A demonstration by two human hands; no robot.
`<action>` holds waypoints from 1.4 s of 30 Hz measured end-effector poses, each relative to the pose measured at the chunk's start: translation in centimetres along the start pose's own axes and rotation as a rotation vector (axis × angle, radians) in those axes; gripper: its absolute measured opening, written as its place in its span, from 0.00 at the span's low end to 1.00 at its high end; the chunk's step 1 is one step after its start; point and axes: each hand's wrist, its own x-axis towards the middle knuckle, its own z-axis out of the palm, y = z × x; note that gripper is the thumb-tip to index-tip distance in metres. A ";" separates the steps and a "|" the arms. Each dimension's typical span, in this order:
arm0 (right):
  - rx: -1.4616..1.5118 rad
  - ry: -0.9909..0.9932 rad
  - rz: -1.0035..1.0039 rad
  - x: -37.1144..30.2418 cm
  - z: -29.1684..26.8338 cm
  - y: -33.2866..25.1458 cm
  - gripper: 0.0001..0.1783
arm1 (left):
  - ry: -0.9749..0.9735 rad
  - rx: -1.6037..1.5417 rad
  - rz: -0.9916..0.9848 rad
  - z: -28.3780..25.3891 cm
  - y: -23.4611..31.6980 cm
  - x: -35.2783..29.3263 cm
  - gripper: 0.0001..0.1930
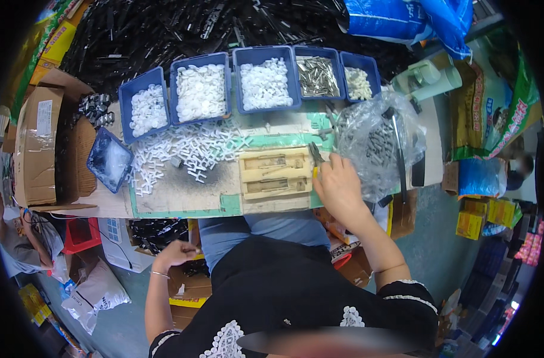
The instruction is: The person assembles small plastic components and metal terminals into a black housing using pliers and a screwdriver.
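My right hand [340,185] is closed round the yellow handle of what looks like a pair of pliers [315,155], their dark jaws pointing away from me. They are at the right edge of a cream-coloured block [276,175] with two long recesses, where small metal-looking pieces show. My left hand [177,253] hangs below the table's front edge, over the boxes beside my lap. Its fingers are curled together, and whatever they may hold is too small to make out. Left of the block lie many loose white T-shaped plastic pieces [191,146].
Blue bins [236,83] of white discs, metal pins and cream bits line the table's back. Black strips [164,30] pile behind them. A clear bag [379,143] of grey parts is on the right, a tilted blue tray [109,160] and cardboard box [39,149] on the left.
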 end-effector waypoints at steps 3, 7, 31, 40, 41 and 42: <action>0.033 -0.031 -0.061 3.4 -2.2 -0.4 0.11 | 0.090 0.359 -0.165 3.3 -7.0 1.4 0.15; 0.386 0.236 -0.257 12.3 -3.9 0.0 0.10 | 0.090 0.565 -0.261 8.4 -13.1 2.4 0.12; 0.359 0.430 -0.659 33.5 1.3 -4.9 0.08 | 0.499 0.440 -0.288 7.9 -5.2 1.2 0.15; 1.789 -0.222 -0.398 22.5 -1.7 -4.5 0.06 | 0.767 -0.063 0.621 -2.5 17.7 -4.1 0.13; 1.829 -0.278 -0.441 21.4 -2.0 -4.7 0.07 | 0.804 -0.290 0.764 -2.9 20.0 -3.4 0.15; 1.831 -0.308 -0.436 20.4 -2.0 -5.1 0.09 | 0.841 -0.523 0.900 -2.9 22.1 -2.8 0.18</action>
